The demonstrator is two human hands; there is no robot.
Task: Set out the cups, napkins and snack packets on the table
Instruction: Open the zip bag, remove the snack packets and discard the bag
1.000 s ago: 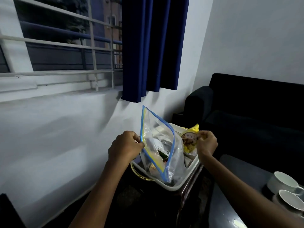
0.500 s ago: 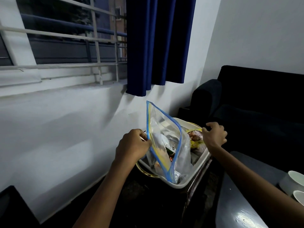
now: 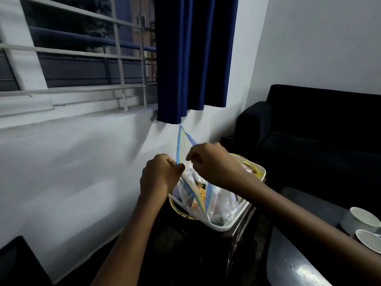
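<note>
Snack packets sit bundled inside a clear zip bag [image 3: 203,195] with a blue and yellow seal, and that bag stands in the white tray [image 3: 237,225] against the wall below the blue curtain [image 3: 193,58]. Left hand [image 3: 159,176] is closed tight, pinching the bag's near lip. Right hand [image 3: 212,162] is over the mouth, fingers curled toward the far lip — whether it has actually caught the plastic, I cannot tell from this angle.

My read: this is the opening of the bag to get packets out. Done well, each hand takes one lip and they draw apart evenly, the bag's base kept seated in the tray so nothing tips over the rim. Thin film will likely stretch or tear if yanked from a single corner.

Around the tray: a round tin with a gold rim [image 3: 250,168] shows at its far end behind the right wrist, and a gold ring [image 3: 179,212] peeks out under the near corner. Right of the tray, the dark table [image 3: 292,254] carries two white cups [image 3: 359,221] at its far edge. A dark sofa [image 3: 319,129] sits beyond the tray. The right forearm crosses the path to the table — watch the cups on the carry.
</note>
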